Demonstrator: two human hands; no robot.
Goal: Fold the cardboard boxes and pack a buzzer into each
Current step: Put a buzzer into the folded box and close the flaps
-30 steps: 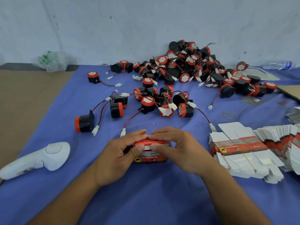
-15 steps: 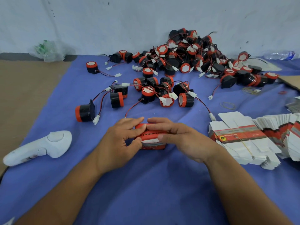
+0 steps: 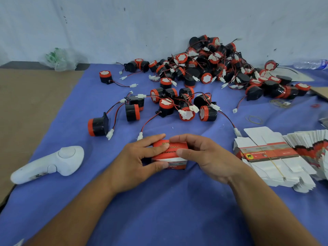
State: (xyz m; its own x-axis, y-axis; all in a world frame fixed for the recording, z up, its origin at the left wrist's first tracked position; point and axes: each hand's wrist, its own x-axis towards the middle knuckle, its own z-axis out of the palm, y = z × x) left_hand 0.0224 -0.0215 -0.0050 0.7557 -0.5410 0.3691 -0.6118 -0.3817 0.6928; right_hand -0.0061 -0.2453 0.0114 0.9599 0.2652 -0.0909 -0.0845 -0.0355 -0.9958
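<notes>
box (image 3: 174, 158) left end — under left hand (image 3: 134, 162) | bottle (image 3: 312, 64) cut by right edge

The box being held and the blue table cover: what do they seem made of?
The box looks like thin printed card with a slight sheen: crisp folded edges, red and white print. The table cover looks like soft matte fabric: it wrinkles and creases.

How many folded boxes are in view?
1: the folded box between the left hand and right hand, mid-cloth. Flat blanks lie stacked at right; others may be out of view.
</notes>
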